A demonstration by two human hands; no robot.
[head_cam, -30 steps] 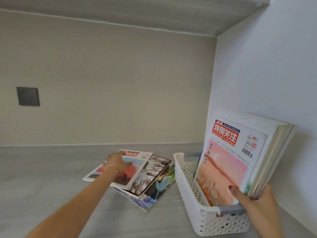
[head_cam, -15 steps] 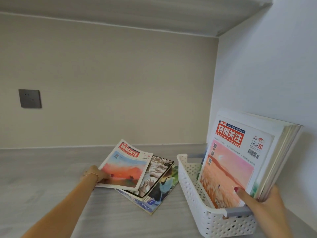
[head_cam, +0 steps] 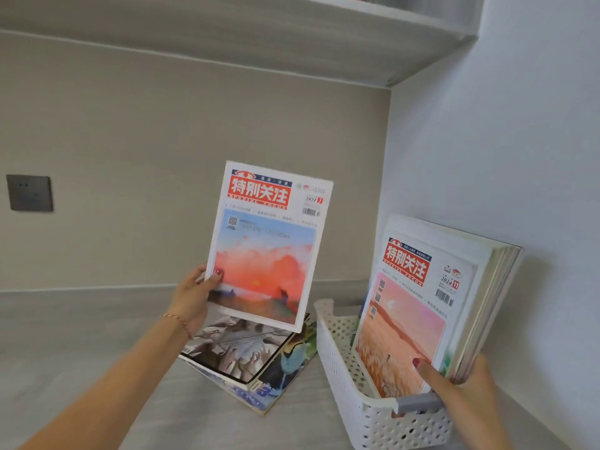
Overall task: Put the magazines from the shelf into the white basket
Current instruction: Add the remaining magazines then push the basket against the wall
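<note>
My left hand point(head_cam: 193, 298) grips the lower left edge of a magazine with a red sunset cover point(head_cam: 268, 245), held upright in the air above the pile on the shelf. Two more magazines point(head_cam: 251, 360) lie flat under it on the grey shelf. The white perforated basket point(head_cam: 344, 365) stands at the right against the side wall. Several magazines point(head_cam: 418, 306) stand in it, leaning right. My right hand point(head_cam: 461, 389) holds that stack at its lower near corner, with the thumb pressed on the front cover.
The grey wooden shelf surface point(head_cam: 81, 352) stretches to the left. A dark wall socket plate point(head_cam: 30, 193) sits on the back wall at far left. Another shelf board point(head_cam: 292, 37) runs overhead. The white side wall point(head_cam: 519, 141) closes off the right.
My left hand has lifted the top sunset magazine off the pile and raised it upright, moving it right toward the basket. My right hand still holds the stack in the basket.
</note>
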